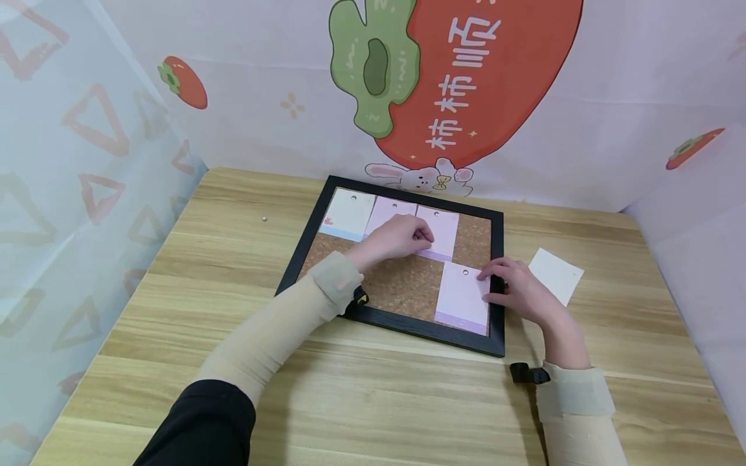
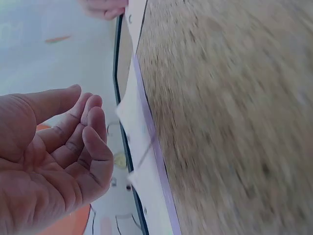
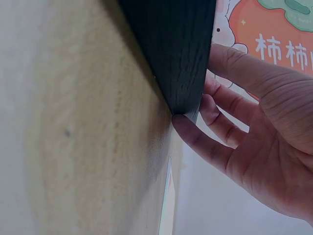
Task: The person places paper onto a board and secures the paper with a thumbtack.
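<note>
A cork board (image 1: 402, 285) in a black frame (image 1: 408, 328) lies on the table. Along its top, a white note (image 1: 348, 210) and two lilac notes (image 1: 444, 226) are each fixed by a pin. Another lilac note (image 1: 463, 294), with a pin (image 1: 465, 272) near its top, sits at the lower right. Over the upper lilac notes hovers my left hand (image 1: 399, 236); the left wrist view shows its fingers (image 2: 98, 142) loosely bent, nothing visible between them. My right hand (image 1: 521, 291) rests across the frame's right side, fingertips touching the lower lilac note's right edge.
A loose white note (image 1: 556, 275) lies on the wooden table (image 1: 373, 401), right of the board. One small pin (image 1: 265, 219) is on the table to the left. A printed cloth (image 1: 262, 129) with fruit pictures hangs behind the table.
</note>
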`<state>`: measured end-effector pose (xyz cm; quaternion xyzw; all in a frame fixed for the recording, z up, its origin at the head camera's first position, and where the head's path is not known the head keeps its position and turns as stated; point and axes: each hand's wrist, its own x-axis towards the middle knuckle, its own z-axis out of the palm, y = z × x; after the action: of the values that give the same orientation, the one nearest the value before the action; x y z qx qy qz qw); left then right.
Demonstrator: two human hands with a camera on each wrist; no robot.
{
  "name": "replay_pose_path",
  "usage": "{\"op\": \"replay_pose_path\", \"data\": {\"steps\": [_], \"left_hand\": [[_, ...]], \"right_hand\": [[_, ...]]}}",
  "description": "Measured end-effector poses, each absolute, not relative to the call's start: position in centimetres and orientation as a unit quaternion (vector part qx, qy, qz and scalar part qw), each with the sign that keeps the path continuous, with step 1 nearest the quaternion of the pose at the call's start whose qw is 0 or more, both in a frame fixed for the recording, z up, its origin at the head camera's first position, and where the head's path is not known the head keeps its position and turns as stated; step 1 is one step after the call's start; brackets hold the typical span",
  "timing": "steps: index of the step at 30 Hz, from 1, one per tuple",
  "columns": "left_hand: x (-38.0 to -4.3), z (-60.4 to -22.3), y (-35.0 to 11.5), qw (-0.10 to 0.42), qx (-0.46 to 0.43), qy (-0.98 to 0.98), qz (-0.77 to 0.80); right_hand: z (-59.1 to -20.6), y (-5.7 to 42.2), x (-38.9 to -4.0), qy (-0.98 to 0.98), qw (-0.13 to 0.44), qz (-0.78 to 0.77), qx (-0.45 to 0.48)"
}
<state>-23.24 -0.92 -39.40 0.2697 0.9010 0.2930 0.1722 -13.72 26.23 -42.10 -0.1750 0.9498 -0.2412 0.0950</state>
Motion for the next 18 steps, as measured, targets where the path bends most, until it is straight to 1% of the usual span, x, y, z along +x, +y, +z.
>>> {"op": "replay_pose_path", "data": {"steps": [9,18], "left_hand": [[-22.8,-39.6,-5.2,0.174,0.24,0.906,0.301],[-22.8,-38.7,-9.9,0.152,0.229,0.908,0.317]], "right_hand": [[-42.1,26.2,-13.6,0.95,0.1,-0.241,-0.172],[-42.1,26.2,-13.6,0.948,0.098,-0.245,-0.177]]}}
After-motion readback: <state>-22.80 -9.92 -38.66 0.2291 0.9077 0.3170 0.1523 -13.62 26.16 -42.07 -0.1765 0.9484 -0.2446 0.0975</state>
